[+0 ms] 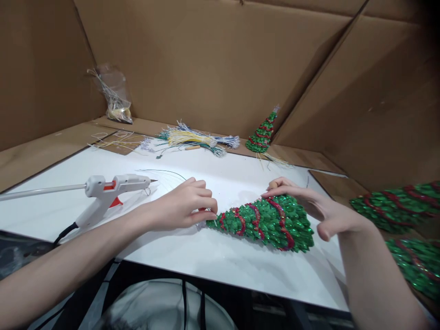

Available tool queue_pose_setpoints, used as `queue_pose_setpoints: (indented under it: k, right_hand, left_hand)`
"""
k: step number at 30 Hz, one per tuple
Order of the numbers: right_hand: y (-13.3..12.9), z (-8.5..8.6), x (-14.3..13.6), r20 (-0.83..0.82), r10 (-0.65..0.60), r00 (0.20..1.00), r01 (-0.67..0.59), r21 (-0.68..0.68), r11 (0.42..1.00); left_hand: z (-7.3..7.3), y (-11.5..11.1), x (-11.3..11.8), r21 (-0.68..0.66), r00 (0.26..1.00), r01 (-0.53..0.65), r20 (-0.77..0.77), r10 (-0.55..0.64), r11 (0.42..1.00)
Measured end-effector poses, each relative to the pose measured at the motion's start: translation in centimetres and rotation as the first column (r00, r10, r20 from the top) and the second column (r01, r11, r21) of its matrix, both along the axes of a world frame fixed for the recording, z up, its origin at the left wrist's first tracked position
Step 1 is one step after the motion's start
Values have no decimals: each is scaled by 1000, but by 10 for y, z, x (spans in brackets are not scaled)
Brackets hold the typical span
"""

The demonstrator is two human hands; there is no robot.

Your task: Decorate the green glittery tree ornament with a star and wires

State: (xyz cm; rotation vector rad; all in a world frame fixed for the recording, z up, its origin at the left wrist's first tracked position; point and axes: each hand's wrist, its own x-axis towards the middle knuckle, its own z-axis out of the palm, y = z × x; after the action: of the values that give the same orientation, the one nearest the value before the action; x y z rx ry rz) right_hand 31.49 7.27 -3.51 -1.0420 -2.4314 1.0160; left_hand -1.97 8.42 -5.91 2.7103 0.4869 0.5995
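Note:
A green glittery Christmas tree (250,222) with red garland bands lies on its side on the white board, its tip pointing left. My left hand (187,204) is closed in a pinch right at the tip. A thin dark-green wire (161,171) runs from behind that hand out to the left. A pale star-like piece (200,226) shows at the tip, partly under my left hand. My right hand (309,206) reaches over the wide base. Its fingers stretch along the tree's far edge and touch it, while the thumb stands apart from the base.
A white glue gun (115,188) with a glue stick stands left on the white board (220,270). Bundled wires (192,136), a clear bag (117,94) and an upright small tree (263,134) are at the back. More trees (395,208) lie right. Cardboard walls (206,64) enclose the table.

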Motion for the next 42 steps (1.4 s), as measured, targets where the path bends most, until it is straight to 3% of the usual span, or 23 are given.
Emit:
queue_pose_setpoints:
  k: [7, 14, 21, 28, 42]
  right_hand:
    - [2, -5, 3, 23, -52, 998, 52, -29, 998]
    - [5, -12, 9, 41, -53, 998, 60, -197, 979]
    - [4, -5, 3, 25, 38, 999, -34, -144, 989]
    - [6, -6, 5, 36, 20, 999, -17, -86, 996]
    - [7, -6, 5, 42, 23, 999, -19, -108, 994]
  left_hand:
    - [-1, 1, 0, 10, 999, 2, -42, -2, 1000]
    - [0, 2, -3, -9, 999, -14, -46, 14, 1000]
    - [5, -3, -3, -53, 998, -16, -54, 13, 998]
    - [10, -5, -5, -114, 997, 13, -70, -21, 993]
    - [-1, -3, 6, 11, 996, -76, 43, 76, 997]
